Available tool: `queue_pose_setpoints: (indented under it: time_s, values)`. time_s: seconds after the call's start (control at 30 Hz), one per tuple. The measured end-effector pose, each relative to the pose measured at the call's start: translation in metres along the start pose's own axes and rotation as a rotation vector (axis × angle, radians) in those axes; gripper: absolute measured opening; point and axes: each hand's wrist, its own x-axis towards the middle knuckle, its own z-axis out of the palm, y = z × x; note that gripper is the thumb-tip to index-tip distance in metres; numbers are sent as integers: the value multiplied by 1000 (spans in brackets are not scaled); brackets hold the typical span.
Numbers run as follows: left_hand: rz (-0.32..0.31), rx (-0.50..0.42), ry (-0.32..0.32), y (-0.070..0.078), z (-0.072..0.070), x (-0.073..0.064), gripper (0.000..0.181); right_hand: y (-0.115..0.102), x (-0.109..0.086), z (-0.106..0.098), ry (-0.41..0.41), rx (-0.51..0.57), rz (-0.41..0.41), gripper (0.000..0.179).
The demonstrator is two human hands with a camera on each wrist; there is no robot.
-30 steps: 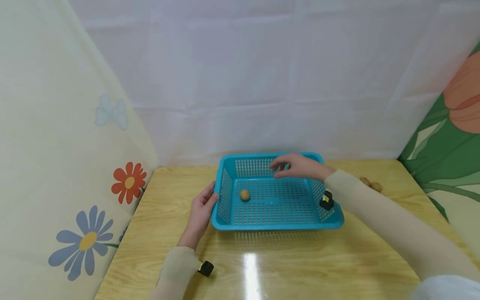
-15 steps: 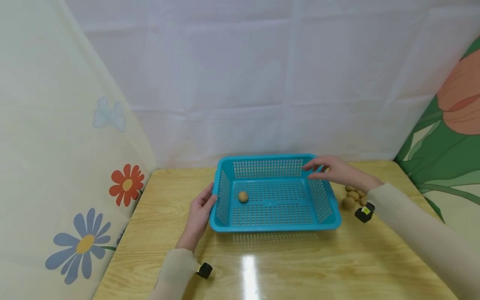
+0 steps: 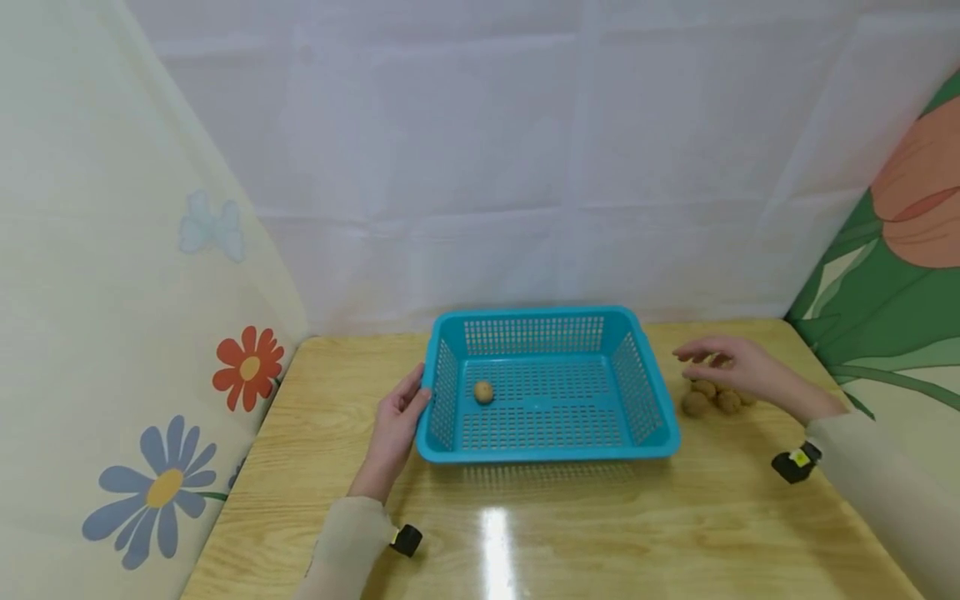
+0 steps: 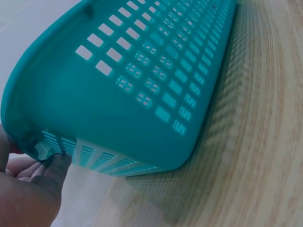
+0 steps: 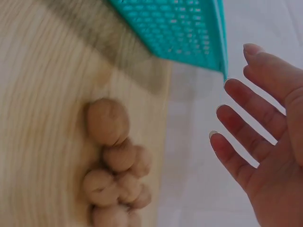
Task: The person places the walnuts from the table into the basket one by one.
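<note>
A blue plastic basket [image 3: 547, 454] with slotted walls stands on the wooden table. My left hand [image 3: 393, 421] grips its left rim, thumb on top; in the left wrist view the fingers [image 4: 52, 172] curl under the rim. One walnut [image 3: 483, 392] lies on the basket floor, toward the left. To the right of the basket, my right hand [image 3: 738, 367] hovers over a heap of walnuts [image 3: 696, 405], partly covering it in the head view. Its fingers [image 5: 244, 135] are spread and hold nothing; in the right wrist view the walnuts sit in a loose cluster below.
The wooden table [image 3: 585, 533] runs in front of the basket. Close behind it hangs a white cloth [image 3: 450, 167]. Flower-printed panels [image 3: 161, 487] stand at the left and right sides.
My right hand has moved right, from above the basket past its right wall to over the walnut heap. The left hand keeps its grip on the rim, and the walnut in the basket stays put.
</note>
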Motion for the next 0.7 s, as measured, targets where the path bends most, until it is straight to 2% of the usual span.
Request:
queue_pose_setpoints:
  time_s: [0.23, 0.47, 0.7]
  values:
    - [15, -11, -3, 1, 1, 0, 56, 36, -26, 0, 83, 2, 17, 30]
    - [11, -41, 2, -1, 1, 0, 55, 68, -48, 1, 107, -12, 134, 37]
    - [15, -46, -7, -2, 1, 0, 55, 94, -65, 13, 178, -62, 231, 46]
